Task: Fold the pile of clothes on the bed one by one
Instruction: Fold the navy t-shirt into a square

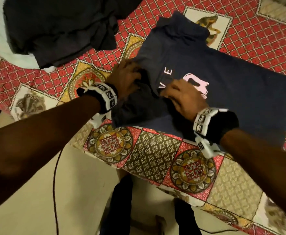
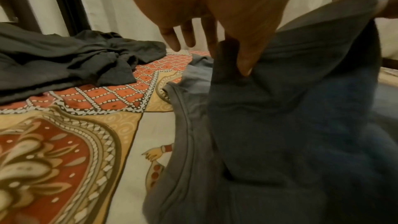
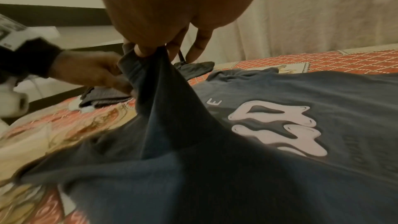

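Head view: we pinch the navy printed T-shirt (image 1: 198,68) with both hands, right hand (image 1: 182,97) and left hand (image 1: 127,77), to carry its side inward. Black clothes (image 1: 59,28) wait beyond our left fingers.

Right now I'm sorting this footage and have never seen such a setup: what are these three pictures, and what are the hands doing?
No machine here: a person wears one camera on the head and one on each wrist. The head view looks down at a bed with a patterned bedspread. A navy T-shirt with pink print lies spread on it; a pile of dark clothes waits farther back. The left hand pinches a fold of the shirt, seen close in the left wrist view. The right hand pinches another bit of its fabric and lifts it, as the right wrist view shows.
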